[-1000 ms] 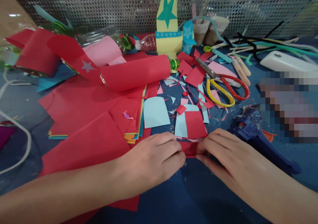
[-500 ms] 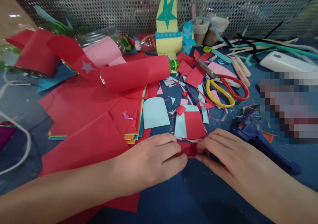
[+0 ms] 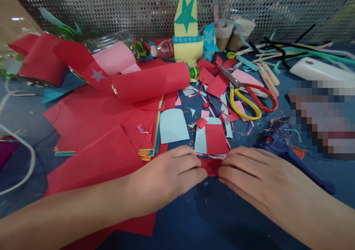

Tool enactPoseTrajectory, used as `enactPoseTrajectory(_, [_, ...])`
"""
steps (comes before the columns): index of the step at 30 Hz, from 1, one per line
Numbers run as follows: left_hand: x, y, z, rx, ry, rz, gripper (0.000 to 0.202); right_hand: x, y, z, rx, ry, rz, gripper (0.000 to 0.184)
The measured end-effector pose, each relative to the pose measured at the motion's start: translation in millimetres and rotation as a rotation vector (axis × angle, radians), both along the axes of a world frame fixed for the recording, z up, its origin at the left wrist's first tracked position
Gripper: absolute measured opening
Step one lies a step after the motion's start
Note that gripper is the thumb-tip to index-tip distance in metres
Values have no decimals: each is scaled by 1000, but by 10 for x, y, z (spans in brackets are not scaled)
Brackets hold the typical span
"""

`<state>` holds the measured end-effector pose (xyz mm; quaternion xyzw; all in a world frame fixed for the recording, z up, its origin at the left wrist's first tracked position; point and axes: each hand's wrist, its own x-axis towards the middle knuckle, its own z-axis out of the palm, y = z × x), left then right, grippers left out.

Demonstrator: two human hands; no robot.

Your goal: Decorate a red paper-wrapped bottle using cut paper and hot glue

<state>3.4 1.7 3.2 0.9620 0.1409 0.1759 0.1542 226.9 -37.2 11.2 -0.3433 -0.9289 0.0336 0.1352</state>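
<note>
Red paper strip (image 3: pixel 211 167), head view (1 view only): lower middle of the frame, spanning the gap between 2 hands. Left hand (image 3: pixel 169 176) has its fingers closed on the strip's left end; right hand (image 3: pixel 256 174) likewise on the right end. Hands apart, only the middle of the strip exposed. Thumbs and undersides hidden; cannot tell whether the strip touches the counter (image 3: pixel 188 216).

Risks (judgement): uneven pressure from the 2 hands could skew any crease; pulling outward could tear or kink thin paper. Strip's upper edge lies just beside loose scraps, so 1 could get caught under it. An upward slip of the fingers might shift the red piece (image 3: pixel 216 139), which overlaps a light blue piece (image 3: pixel 200 141).

Surroundings: second light blue piece (image 3: pixel 174 126) near centre, above the left hand. Red sheets (image 3: pixel 97 161) spread across the left, partly beneath the left forearm. Scissors (image 3: pixel 237 82) upper right of centre, handles toward the viewer. Blue glue gun (image 3: pixel 302 168) at right, just beyond the right hand; likely the main obstacle if that hand swings outward. Red-wrapped bottle (image 3: pixel 155 81) and yellow paper rocket (image 3: pixel 188 50) farther up, well clear of the hands.
</note>
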Motion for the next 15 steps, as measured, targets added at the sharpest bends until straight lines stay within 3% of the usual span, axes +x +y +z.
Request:
enactPoseTrajectory(6, [-8,9,16,-152,-54,67,18,-35,-2,25,33,-35,-35,39])
enactPoseTrajectory(15, [-4,-55,-31,269,15,60,26,-60,-31,-45,-30,-49,-88,30])
